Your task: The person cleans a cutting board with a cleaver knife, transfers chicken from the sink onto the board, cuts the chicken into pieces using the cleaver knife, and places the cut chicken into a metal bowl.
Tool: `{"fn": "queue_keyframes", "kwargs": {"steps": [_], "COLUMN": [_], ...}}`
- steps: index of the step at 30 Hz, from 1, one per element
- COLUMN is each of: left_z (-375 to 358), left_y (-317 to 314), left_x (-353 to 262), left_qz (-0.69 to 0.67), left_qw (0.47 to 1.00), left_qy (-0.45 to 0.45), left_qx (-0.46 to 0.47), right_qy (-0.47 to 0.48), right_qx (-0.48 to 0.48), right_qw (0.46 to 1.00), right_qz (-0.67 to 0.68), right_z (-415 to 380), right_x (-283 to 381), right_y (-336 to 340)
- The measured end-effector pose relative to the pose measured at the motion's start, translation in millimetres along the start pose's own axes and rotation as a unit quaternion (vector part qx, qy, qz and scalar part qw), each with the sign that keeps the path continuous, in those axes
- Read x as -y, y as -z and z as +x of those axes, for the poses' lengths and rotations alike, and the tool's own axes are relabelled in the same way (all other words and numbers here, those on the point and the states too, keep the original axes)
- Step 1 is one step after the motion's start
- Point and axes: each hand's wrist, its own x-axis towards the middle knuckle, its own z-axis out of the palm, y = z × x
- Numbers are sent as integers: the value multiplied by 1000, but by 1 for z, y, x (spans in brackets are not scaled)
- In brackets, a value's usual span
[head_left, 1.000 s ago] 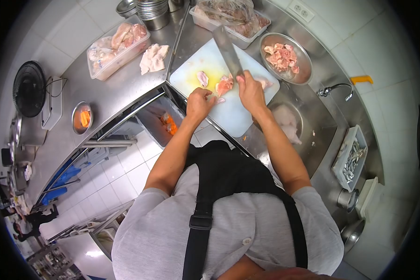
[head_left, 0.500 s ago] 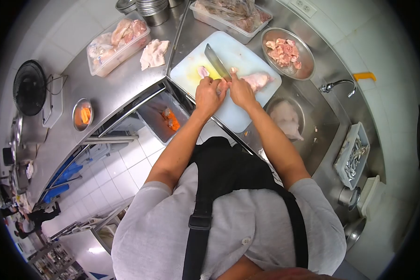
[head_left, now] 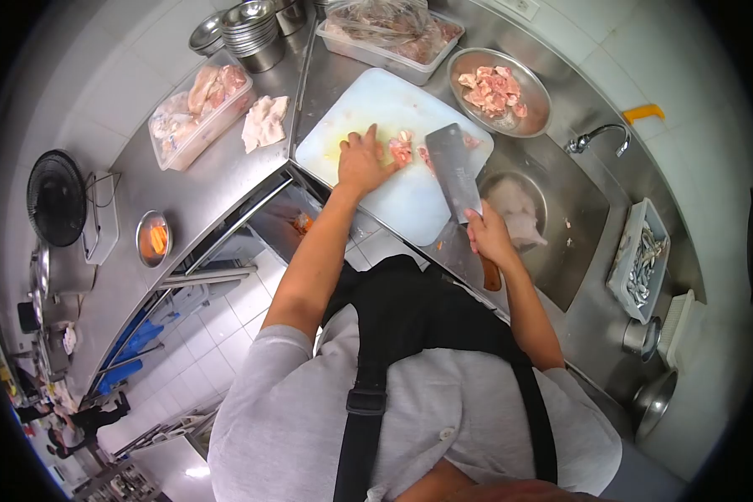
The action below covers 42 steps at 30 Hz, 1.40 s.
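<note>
Single head-worn camera, wide fisheye, frame darkened at the corners. Looks forward and steeply down from the wearer's head. Nearest: grey shirt (head_left: 284, 402), lower centre; black apron (head_left: 418, 318) just beyond. White cutting board (head_left: 410, 205) at middle range, above centre. Tiled wall (head_left: 573, 38) curves behind; co-worker (head_left: 92, 421) far off, lower left.

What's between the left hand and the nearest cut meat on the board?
Nothing visible: the nearest cut meat lies right beside the left hand on the cutting board. The cleaver, held in the right hand, is on that meat's other side.
</note>
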Motion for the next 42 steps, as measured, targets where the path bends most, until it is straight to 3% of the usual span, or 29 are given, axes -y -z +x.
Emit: {"fn": "queue_keyframes", "kwargs": {"steps": [1,2,5,6,9,12,15,17,18,20,21,24,27,28,32,37,42], "left_z": [4,8,21,17,27,45,76,121,142,179,189,168,93,66,-8,0,-16], "left_y": [-2,1,-18,-23,-57,-47,-8,5,19,45,57,82,70,55,18,-2,20], "left_x": [-11,-31,-54,-57,-42,-30,-53,-69,-84,-104,-98,-53,-5,8,-3,-9,23], "left_qz": [18,17,54,25,-18,-114,-149,-195,-338,-449,-418,-328,-24,-7,-32,13,-106], "left_qw": [999,999,997,999,999,989,985,980,941,893,906,943,984,983,985,994,989], "left_qy": [-48,32,11,-14,-12,73,91,11,22,-17,-61,-44,-21,-25,39,93,105], "left_qx": [11,19,48,15,38,56,5,-28,16,31,0,36,175,183,165,59,-24], "right_qy": [0,1,5,2,-5,-17,-58,-50,-46,-54,-65,-67,-65,-72,-82,-57,-24], "right_qx": [-17,-37,-60,-71,-110,-137,-154,-166,-170,-189,-198,-209,-217,-221,-215,-181,-204], "right_qw": [1000,998,997,996,989,982,971,970,972,968,964,950,953,952,952,961,967], "right_qz": [21,41,50,62,96,128,175,169,159,157,167,220,202,200,200,202,150], "right_z": [-4,-7,-18,-23,-43,-66,-82,-83,-82,-81,-80,-77,-82,-83,-85,-73,-72], "right_x": [-6,-10,-19,-23,-40,-64,-75,-81,-84,-92,-96,-108,-108,-107,-102,-95,-95], "right_y": [2,4,10,11,11,10,10,10,12,18,20,17,18,16,7,7,7]}}
